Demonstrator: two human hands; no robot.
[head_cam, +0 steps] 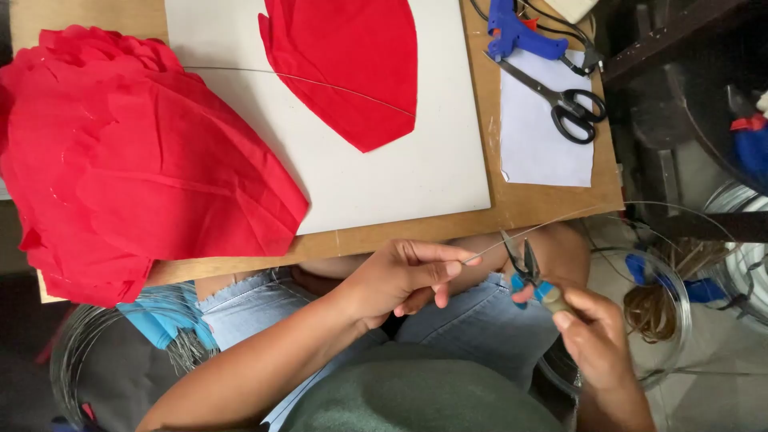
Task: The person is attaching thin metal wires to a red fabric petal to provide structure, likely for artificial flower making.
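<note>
Thin silver wire (512, 238) runs over my lap, pinched in my left hand (400, 276) fingertips, while my right hand (592, 336) grips blue-handled metal cutters (524, 264), their jaws narrow about the wire. If I squeeze now, I judge the free length could spring back. Farther off, it might snag the red fabric petal (352, 68) on the white board (416, 176).

Red petal sheet (344, 64) at 12 o'clock cut off by top edge. Wire coil (88, 352) at 8 o'clock partly hidden beneath red petal stack (120, 160).
</note>
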